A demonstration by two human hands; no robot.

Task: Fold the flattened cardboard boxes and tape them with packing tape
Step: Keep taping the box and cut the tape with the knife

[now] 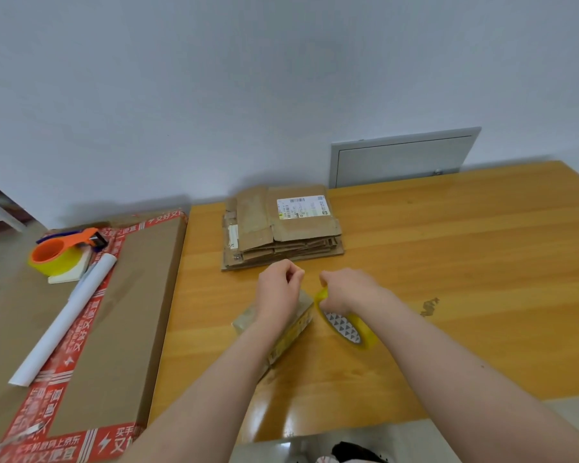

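A small folded cardboard box lies on the wooden table, partly under my left forearm. My left hand hovers over it with fingertips pinched together, seemingly on the end of clear tape that I cannot make out. My right hand grips a roll of yellowish packing tape held just right of the box. A stack of flattened cardboard boxes, the top one bearing a white label, sits beyond both hands.
A large flat carton with red printed tape lies at the left. On it rest an orange tape dispenser and a white paper roll. A grey wall panel stands behind the table.
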